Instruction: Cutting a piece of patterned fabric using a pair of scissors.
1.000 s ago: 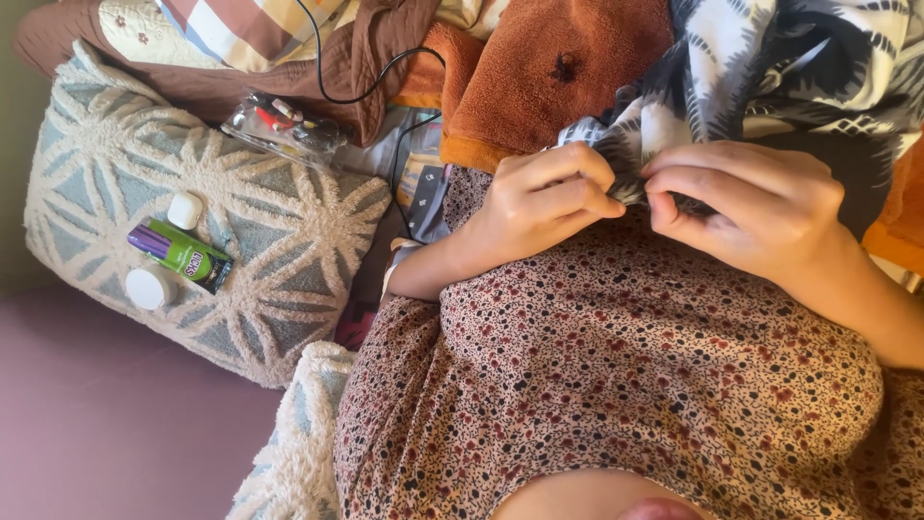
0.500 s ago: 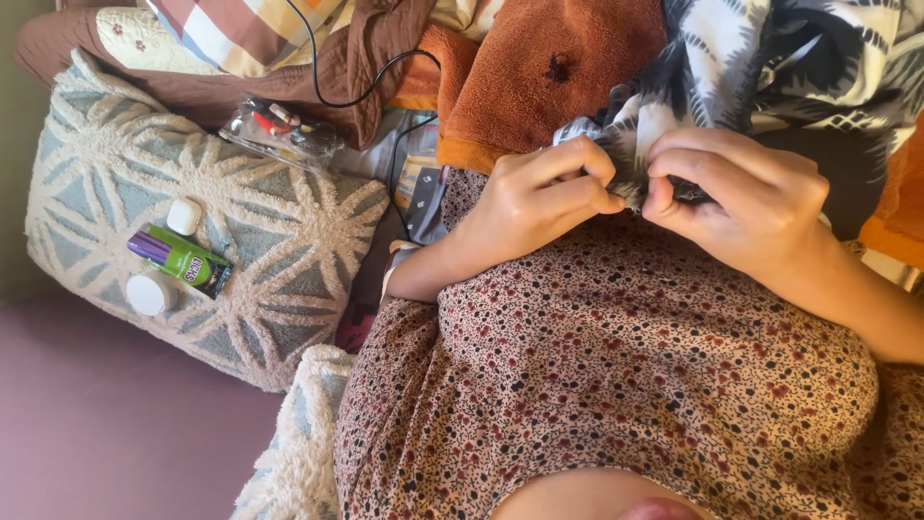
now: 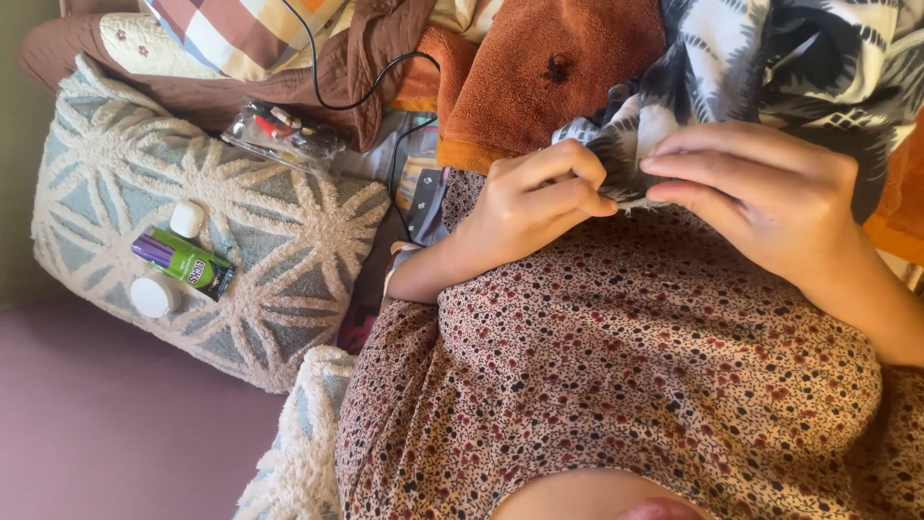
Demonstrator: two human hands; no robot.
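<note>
Both hands pinch the hem of a black-and-white patterned cloth (image 3: 770, 67) just above the lap. The left hand (image 3: 534, 197) is curled nearly into a fist, fingertips pressed on the fabric's edge; the right hand (image 3: 760, 197) closes thumb and fingers on it, touching the left. Well left of them, a green tube (image 3: 183, 260) lies on a tufted cushion (image 3: 279, 250).

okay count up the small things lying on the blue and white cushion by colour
White round plastic caps: 2
Green and purple tube: 1
Total: 3, all on the blue and white tufted cushion.
</note>
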